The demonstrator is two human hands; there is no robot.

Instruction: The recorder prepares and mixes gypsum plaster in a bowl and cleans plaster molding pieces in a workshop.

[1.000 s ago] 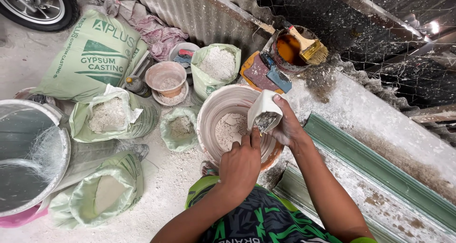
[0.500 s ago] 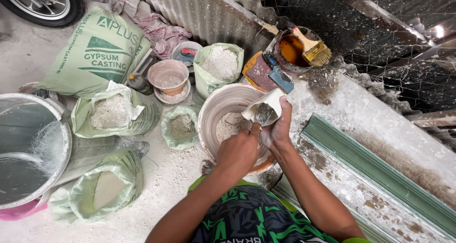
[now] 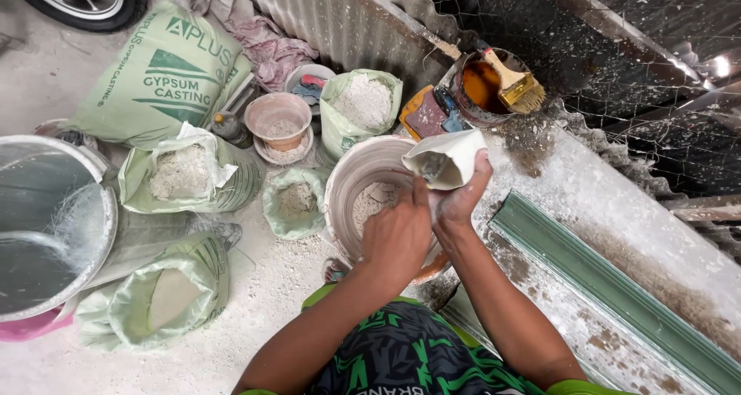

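While you crouch over the floor (image 3: 255, 318), your right hand (image 3: 461, 198) grips one small white scoop (image 3: 446, 158), tilted mouth-down above the single white bucket (image 3: 363, 180); your left hand (image 3: 397, 237) rests curled on the bucket's near rim, grasping nothing I can make out. Four open green bags of pale powder sit left and beyond. One large shut green sack (image 3: 166, 74) with darker green lettering lies farthest left. One brown pot holds one yellow brush (image 3: 515, 82).

A white powder-coated bucket (image 3: 363, 186), pale green sacks (image 3: 166, 74), an amber-filled pot (image 3: 482, 86) and a green-and-black patterned shirt (image 3: 394, 356) are shown.
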